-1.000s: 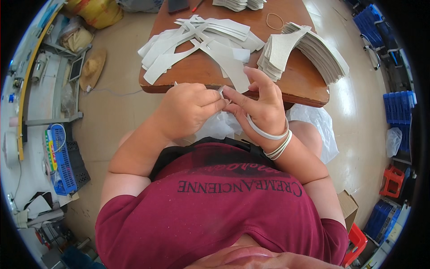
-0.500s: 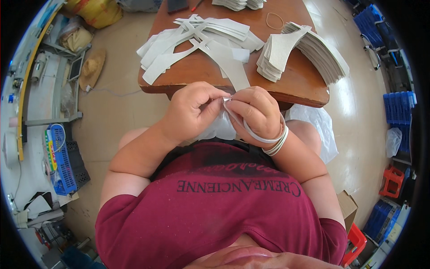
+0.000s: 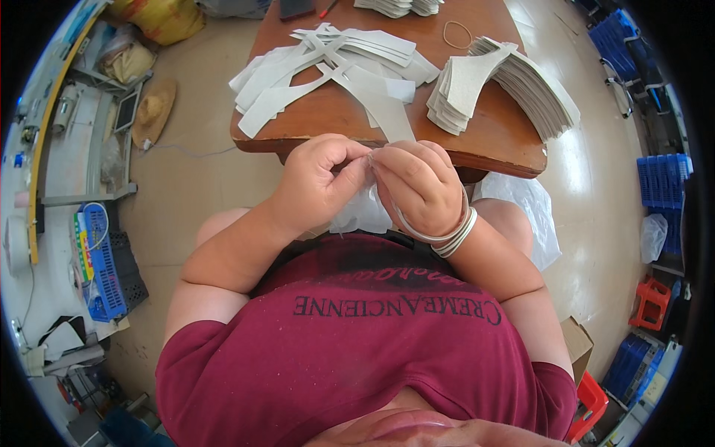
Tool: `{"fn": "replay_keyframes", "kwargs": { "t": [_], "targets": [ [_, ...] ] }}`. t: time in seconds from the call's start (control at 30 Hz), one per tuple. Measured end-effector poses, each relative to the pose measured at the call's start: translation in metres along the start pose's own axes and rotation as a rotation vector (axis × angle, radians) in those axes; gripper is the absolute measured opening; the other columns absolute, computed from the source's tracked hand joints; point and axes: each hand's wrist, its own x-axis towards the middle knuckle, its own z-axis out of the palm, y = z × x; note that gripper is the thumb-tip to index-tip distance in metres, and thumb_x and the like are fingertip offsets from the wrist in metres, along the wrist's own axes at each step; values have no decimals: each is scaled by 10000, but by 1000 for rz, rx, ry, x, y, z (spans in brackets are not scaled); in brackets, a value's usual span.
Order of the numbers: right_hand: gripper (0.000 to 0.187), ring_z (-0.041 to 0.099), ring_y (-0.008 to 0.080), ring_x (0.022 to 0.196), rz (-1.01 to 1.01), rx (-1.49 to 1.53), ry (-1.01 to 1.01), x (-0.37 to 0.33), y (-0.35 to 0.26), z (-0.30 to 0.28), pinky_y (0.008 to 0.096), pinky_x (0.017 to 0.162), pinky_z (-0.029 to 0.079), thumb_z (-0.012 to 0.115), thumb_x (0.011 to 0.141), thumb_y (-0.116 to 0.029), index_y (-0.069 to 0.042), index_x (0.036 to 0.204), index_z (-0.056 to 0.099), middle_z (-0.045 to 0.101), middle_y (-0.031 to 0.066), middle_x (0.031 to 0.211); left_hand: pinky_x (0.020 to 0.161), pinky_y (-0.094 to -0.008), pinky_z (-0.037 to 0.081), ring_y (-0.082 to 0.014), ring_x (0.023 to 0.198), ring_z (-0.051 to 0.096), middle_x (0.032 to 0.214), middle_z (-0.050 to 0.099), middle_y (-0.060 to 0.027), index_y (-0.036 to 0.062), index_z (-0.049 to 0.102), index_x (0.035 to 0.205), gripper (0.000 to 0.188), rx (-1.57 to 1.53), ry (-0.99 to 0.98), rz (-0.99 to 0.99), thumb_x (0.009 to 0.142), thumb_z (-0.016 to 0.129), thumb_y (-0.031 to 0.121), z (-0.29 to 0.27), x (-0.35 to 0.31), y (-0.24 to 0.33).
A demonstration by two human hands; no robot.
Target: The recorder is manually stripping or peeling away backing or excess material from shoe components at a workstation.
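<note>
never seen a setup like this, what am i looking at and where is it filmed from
There's no machine: these are a person's bare hands, the left hand and right hand. A wide fisheye camera worn on the head looks down at them, so straight edges bend. On the brown table lie a loose pile of pale curved pieces and, to its right, a neater stack. Together the hands pinch a small pale thing, too hidden to identify.

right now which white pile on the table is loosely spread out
The left pile, nearest the left hand: it lies fanned out and crisscrossed, while the right stack and the far stack are closely layered.
</note>
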Motion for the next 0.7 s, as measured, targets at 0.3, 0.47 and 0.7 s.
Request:
{"fn": "replay_keyframes", "kwargs": {
  "t": [0.3, 0.47, 0.7],
  "targets": [
    [294, 624, 236, 890, 14, -53, 36, -6, -4, -1, 361, 728, 476, 735, 631, 35, 4, 915, 670, 638, 82, 1009, 588, -237, 470, -76, 652, 566, 771, 639, -31, -33, 652, 940, 95, -182, -3, -195, 929, 594, 42, 6, -3, -2],
    [253, 620, 231, 886, 49, 11, -44, -3, -1, 0, 363, 748, 472, 721, 645, 47, -8, 884, 659, 637, 69, 993, 580, -224, 462, -57, 653, 555, 767, 637, -20, -35, 647, 949, 114, -190, -36, -219, 947, 577, 55, 7, -3, -8],
    [137, 607, 206, 900, 100, 70, -103, 6, 2, -2, 344, 779, 455, 676, 644, -46, -44, 765, 611, 616, 54, 973, 589, -225, 464, -61, 662, 555, 781, 637, -24, -36, 648, 947, 116, -180, -34, -185, 948, 581, 59, 8, -3, -10]
  ]
}}
